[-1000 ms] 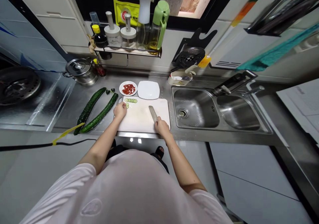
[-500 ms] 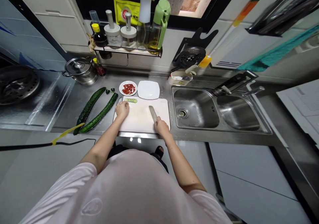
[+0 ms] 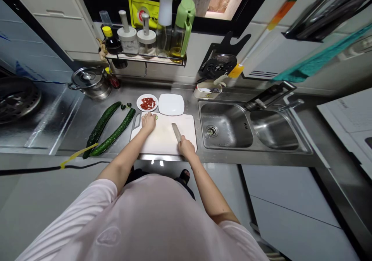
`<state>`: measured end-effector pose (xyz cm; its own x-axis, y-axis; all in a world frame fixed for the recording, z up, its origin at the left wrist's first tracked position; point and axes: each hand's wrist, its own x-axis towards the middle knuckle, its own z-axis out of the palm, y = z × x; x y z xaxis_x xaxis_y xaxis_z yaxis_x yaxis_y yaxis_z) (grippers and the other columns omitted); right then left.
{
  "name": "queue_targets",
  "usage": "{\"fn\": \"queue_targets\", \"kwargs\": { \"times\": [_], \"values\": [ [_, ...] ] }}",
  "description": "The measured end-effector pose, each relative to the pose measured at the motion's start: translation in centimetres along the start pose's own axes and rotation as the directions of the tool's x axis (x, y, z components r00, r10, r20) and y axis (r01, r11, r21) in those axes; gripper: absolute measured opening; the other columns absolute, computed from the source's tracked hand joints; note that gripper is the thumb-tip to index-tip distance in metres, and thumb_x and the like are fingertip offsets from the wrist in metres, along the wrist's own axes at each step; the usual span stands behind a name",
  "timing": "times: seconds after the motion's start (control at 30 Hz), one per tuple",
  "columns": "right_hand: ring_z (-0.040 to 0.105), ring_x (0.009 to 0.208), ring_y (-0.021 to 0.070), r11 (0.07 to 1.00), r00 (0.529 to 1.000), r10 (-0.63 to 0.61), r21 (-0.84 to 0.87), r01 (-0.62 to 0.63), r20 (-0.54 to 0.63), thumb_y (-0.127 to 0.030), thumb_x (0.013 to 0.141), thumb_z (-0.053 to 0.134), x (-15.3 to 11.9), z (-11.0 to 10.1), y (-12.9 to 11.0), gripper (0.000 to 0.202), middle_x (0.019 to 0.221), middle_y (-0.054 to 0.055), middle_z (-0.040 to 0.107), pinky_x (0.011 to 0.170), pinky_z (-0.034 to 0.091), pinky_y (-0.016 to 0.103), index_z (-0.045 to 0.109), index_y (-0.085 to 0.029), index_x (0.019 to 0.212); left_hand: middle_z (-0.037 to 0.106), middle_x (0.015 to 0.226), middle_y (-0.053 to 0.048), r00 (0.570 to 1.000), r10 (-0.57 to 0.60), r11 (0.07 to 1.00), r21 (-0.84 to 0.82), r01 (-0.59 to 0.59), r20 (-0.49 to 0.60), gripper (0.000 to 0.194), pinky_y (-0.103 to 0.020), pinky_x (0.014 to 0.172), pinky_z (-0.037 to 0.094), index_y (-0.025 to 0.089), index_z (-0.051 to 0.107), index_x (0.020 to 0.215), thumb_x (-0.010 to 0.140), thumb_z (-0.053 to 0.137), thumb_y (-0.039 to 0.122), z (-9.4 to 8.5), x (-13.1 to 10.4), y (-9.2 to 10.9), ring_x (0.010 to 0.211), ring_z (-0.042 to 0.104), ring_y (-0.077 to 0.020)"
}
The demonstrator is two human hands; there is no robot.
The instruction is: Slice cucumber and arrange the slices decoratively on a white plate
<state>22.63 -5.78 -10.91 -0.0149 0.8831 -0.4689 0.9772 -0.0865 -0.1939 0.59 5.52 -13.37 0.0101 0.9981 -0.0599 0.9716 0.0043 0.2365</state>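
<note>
At the upper left of the white cutting board [image 3: 162, 141], my left hand [image 3: 148, 122] lies with bent fingers over the cucumber slices. One pale green cucumber slice [image 3: 157, 117] peeks out beside the fingertips; the others are hidden beneath the hand. My right hand [image 3: 186, 148] grips the handle of a kitchen knife [image 3: 176, 132] at the board's right side, its blade pointing away from me. Behind the board stand an empty white square plate [image 3: 171, 104] and a small white plate [image 3: 139, 105] with chopped red pieces.
Two long cucumbers [image 3: 101, 123] [image 3: 116, 134] and small cut ends [image 3: 123, 107] lie left of the board. A lidded steel pot [image 3: 93, 84] stands behind them. The double sink [image 3: 229, 127] is on the right. A rack [image 3: 139, 57] with bottles and jars hangs above the counter.
My left hand has moved right and away from me, from beside the row of cucumber slices to on top of it. The right hand and knife stay at about the same spot.
</note>
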Motion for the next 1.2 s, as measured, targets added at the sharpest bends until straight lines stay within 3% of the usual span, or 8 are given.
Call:
{"fn": "queue_targets", "kwargs": {
  "times": [0.43, 0.6, 0.77, 0.97, 1.2],
  "values": [
    [0.064, 0.09, 0.0252, 1.0, 1.0, -0.001, -0.01, 0.001, -0.014, -0.023, 0.093, 0.036, 0.1, 0.1, 0.0, 0.03, 0.097, 0.013, 0.066, 0.071, 0.043, 0.031, 0.042, -0.016, 0.121, 0.062, 0.101, -0.012, 0.996, 0.034, 0.995, -0.087, -0.041, -0.088, 0.017, -0.036, 0.085, 0.036, 0.02, 0.061, 0.097, 0.087, 0.047, 0.022, -0.3, 0.1, 0.3, 0.1, 0.053, -0.0259],
    [0.064, 0.09, 0.0257, 1.0, 1.0, -0.005, -0.019, 0.004, -0.015, -0.023, 0.093, 0.035, 0.2, 0.3, 0.1, 0.029, 0.099, 0.014, 0.066, 0.07, 0.043, 0.032, 0.042, -0.016, 0.12, 0.066, 0.09, -0.003, 0.995, -0.097, 0.944, -0.314, 0.099, 0.024, 0.013, -0.027, 0.073, 0.039, 0.022, 0.062, 0.093, 0.083, 0.054, 0.024, -0.1, -1.1, 0.4, 0.084, 0.058, -0.0176],
    [0.064, 0.09, 0.0251, 0.999, 1.0, -0.022, -0.028, 0.022, -0.012, -0.023, 0.093, 0.035, 0.2, 0.3, 0.2, 0.029, 0.099, 0.014, 0.065, 0.071, 0.043, 0.031, 0.041, -0.016, 0.12, 0.066, 0.077, 0.002, 0.987, -0.107, 0.855, -0.495, 0.153, 0.12, 0.014, -0.023, 0.066, 0.039, 0.022, 0.062, 0.09, 0.076, 0.06, 0.024, 1.3, -3.8, -0.1, 0.072, 0.058, -0.0128],
    [0.063, 0.09, 0.025, 0.998, 0.999, -0.048, -0.05, 0.048, -0.003, -0.021, 0.093, 0.034, 0.2, 0.3, 0.0, 0.03, 0.098, 0.014, 0.065, 0.072, 0.043, 0.031, 0.04, -0.016, 0.122, 0.067, 0.077, 0.003, 0.985, -0.129, 0.858, -0.485, 0.17, 0.116, 0.012, -0.024, 0.064, 0.038, 0.025, 0.062, 0.089, 0.078, 0.059, 0.024, 2.8, -6.2, 0.1, 0.073, 0.059, -0.0142],
    [0.063, 0.09, 0.024, 0.986, 0.993, -0.117, -0.123, 0.116, -0.003, -0.024, 0.096, 0.031, -0.8, -0.4, -0.2, 0.028, 0.099, 0.014, 0.065, 0.074, 0.042, 0.031, 0.039, -0.017, 0.122, 0.065, 0.087, -0.003, 0.996, -0.083, 0.906, -0.418, 0.064, -0.028, 0.013, -0.026, 0.072, 0.041, 0.021, 0.063, 0.09, 0.078, 0.059, 0.023, 3.3, -6.6, -0.1, 0.081, 0.058, -0.0166]
  ]
}}
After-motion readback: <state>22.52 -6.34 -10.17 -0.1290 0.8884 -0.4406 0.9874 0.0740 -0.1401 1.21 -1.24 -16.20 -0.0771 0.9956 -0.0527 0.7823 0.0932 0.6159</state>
